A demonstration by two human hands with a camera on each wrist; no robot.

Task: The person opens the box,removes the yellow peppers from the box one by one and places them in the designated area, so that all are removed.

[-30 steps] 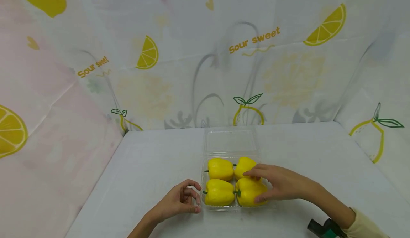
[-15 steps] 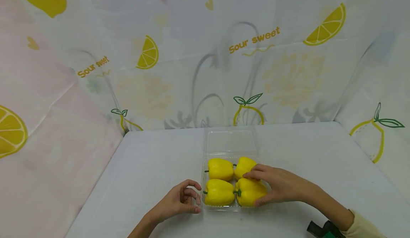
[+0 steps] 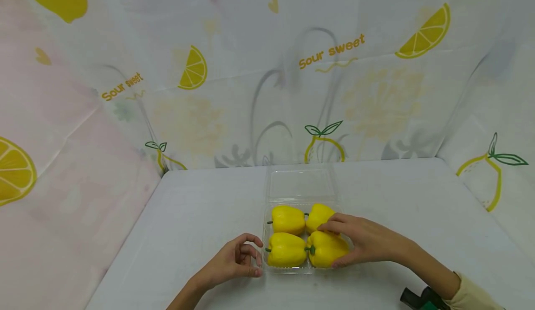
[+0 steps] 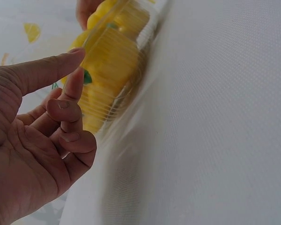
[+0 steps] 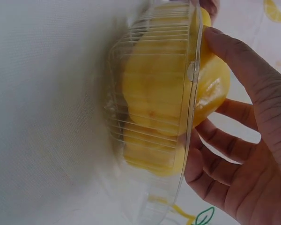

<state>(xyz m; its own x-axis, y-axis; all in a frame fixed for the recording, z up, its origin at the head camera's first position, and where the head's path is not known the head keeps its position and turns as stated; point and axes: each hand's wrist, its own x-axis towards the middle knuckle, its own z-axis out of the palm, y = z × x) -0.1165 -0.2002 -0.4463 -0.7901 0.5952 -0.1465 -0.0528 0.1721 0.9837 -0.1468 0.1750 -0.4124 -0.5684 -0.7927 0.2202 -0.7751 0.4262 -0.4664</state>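
Observation:
Several yellow bell peppers with green stems lie in two rows inside a clear plastic clamshell box. My right hand grips the front right bell pepper, thumb on its near side and fingers on its far side, partly covering the back right pepper. In the right wrist view, the thumb meets that pepper just above the box rim. At the box's left edge, my left hand has curled fingers, and its thumb and index finger hold the rim, as the left wrist view shows. The front left pepper lies closest to it.
The box's transparent lid lies folded back toward the rear wall. A black and green object shows beneath the right forearm at the bottom edge. Lemon-printed cloth surrounds the white table.
My right thumb has shifted slightly down and right along the front right bell pepper. My left hand and the box stay in place.

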